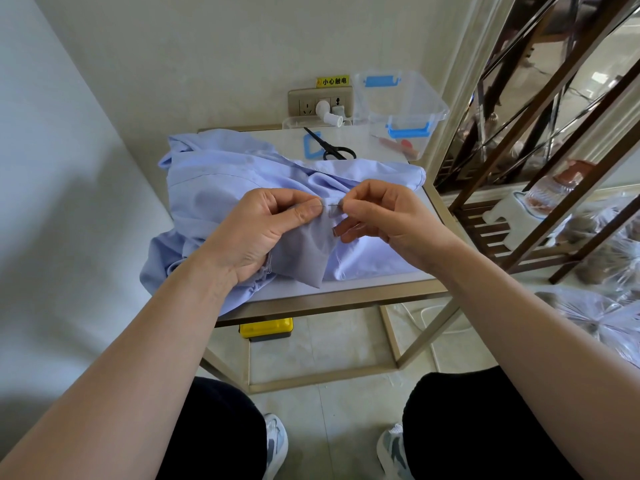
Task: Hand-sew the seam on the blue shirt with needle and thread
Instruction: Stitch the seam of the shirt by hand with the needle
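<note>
Head view, looking down: blue shirt [214,174] heaped on a small surface [346,289], spilling over its near left edge. Left hand [263,230] pinching a fold of the shirt between thumb and forefinger. Right hand [384,216], just beside it, pinching a needle [334,205] poked into that fold. Scissors [332,147] and a clear box [401,105] at the far side.

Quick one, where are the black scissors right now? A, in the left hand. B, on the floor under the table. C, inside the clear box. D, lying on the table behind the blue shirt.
D: the black scissors lie on the table beyond the blue shirt, outside the clear box; the left hand grips fabric, the right hand pinches the needle.
</note>
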`<state>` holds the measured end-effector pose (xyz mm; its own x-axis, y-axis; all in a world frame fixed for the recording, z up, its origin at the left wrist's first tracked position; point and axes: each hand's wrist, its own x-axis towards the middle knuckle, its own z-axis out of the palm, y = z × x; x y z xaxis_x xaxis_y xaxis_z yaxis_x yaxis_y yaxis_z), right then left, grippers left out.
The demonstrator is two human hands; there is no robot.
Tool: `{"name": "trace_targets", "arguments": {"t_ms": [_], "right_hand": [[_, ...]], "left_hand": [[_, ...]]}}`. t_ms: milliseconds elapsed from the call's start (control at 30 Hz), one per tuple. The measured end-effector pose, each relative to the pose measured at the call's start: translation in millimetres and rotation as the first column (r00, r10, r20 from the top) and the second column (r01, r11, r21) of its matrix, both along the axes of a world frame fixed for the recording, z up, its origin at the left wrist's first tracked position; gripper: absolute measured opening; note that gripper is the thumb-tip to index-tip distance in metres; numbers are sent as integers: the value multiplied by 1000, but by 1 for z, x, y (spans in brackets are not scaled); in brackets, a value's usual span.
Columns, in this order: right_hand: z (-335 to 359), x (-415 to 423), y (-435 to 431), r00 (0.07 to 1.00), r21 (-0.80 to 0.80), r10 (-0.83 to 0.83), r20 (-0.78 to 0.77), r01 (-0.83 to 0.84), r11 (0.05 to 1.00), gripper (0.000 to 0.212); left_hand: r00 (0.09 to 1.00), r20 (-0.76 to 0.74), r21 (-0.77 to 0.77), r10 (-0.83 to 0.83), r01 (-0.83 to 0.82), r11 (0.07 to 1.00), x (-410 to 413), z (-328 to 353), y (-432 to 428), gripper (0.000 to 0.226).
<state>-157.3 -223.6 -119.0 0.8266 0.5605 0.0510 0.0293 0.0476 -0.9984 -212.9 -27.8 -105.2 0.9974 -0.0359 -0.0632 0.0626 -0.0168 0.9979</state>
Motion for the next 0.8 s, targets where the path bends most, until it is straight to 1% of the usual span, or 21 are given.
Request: {"name": "trace_targets", "arguments": {"t_ms": [100,167,267,433,533,600,667,733,800], "right_hand": [[0,0,-2,999,-13,-19,31,20,1000,7],[1,-2,1,998,-16,-18,57,19,1000,6],[2,-4,5,996,-36,-39,85,42,998,9],[2,-3,7,988,-84,-72,139,84,993,7],[4,-6,7,971,-178,-115,211,153,972,4],[4,-7,7,919,-217,-165,358,254,943,14],[3,-7,9,824,-191,-160,544,308,932,17],[0,-7,11,727,-175,-123,675,320,931,12],[-2,-6,12,657,-158,-126,744,355,922,6]], "left_hand": [[999,-6,-47,32,-33,998,1,0,-1,12],[999,-12,-49,43,-44,998,2,-1,-2,11],[1000,-13,2,27,-27,1000,3,-2,-3,9],[1000,-7,118,6,-5,993,2,-5,-3,15],[999,12,143,39,-40,989,3,-4,-5,11],[997,31,161,78,-82,984,4,-3,-5,12],[993,55,200,103,-112,973,5,-4,-6,14],[992,66,219,111,-123,968,5,-4,-9,15],[992,73,228,101,-115,967,5,-4,-10,15]]}}
